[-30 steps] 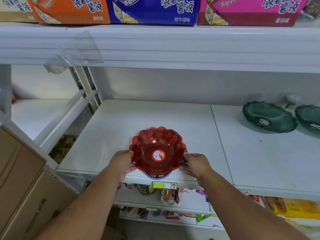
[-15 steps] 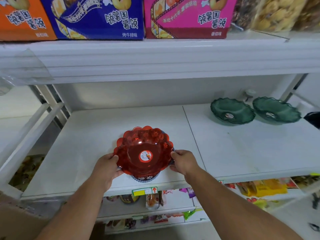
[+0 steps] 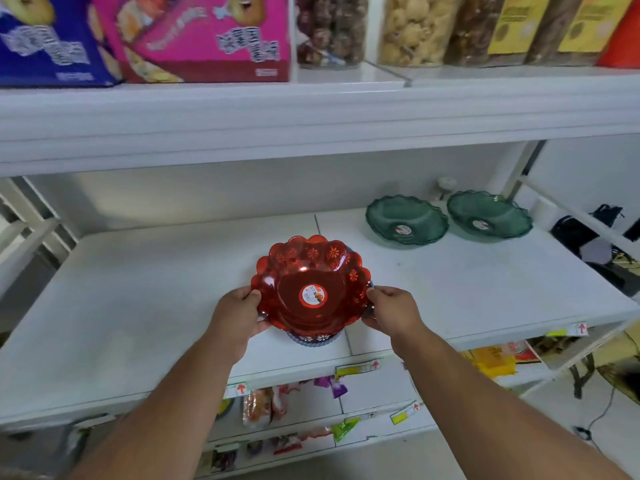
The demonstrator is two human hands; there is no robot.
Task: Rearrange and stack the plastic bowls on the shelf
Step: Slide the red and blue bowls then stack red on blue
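A red scalloped plastic bowl [image 3: 294, 271] with a round sticker inside sits near the front of the white shelf [image 3: 138, 289]. It rests on a bluish bowl [image 3: 313, 339], of which only the lower rim shows. My left hand [image 3: 239, 311] grips the stack's left edge and my right hand [image 3: 393, 308] grips its right edge. Two green wavy-rimmed bowls stand side by side at the back right, one [image 3: 407, 220] left of the other [image 3: 488, 215].
The upper shelf carries blue and pink snack boxes [image 3: 204, 36] and jars of snacks [image 3: 408, 29]. Lower shelves hold packets and price tags [image 3: 358, 368]. A dark object [image 3: 588, 233] lies beyond the shelf's right end.
My view has swung to the right, bringing both green bowls and the shelf's right end into sight. The stack, held in both hands, now sits by the shelf seam, nearer the green bowls.
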